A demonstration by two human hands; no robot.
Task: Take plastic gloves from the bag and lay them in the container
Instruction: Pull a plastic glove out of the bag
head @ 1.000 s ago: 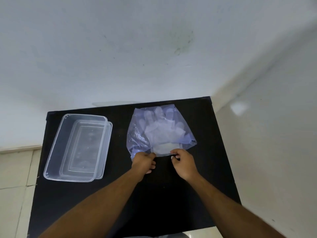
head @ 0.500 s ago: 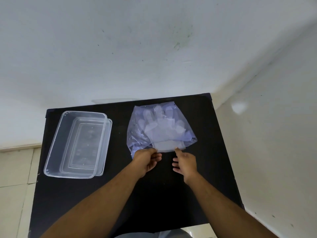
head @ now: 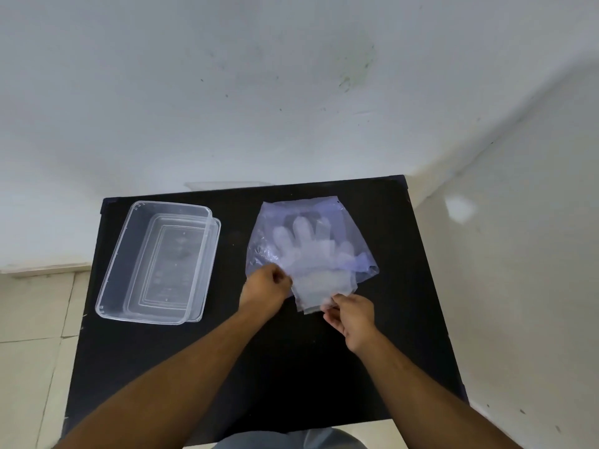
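A thin bluish plastic bag (head: 351,231) lies on the black table (head: 291,367), its mouth toward me. Clear plastic gloves (head: 308,251) lie stacked inside, fingers pointing away; their cuffs stick out of the mouth. My left hand (head: 264,288) pinches the near left edge of the bag. My right hand (head: 351,314) pinches the glove cuffs at their near right corner, just outside the bag. The clear rectangular container (head: 129,254) sits to the left, with nothing in it.
The container rests on what looks like a second clear tray or lid (head: 212,254) showing along its right side. White walls stand behind and to the right of the table. Tiled floor (head: 29,335) lies to the left.
My right hand let go of the bag's mouth, took the glove cuffs and drew them a little way out toward me. My left hand stayed at the bag's edge.
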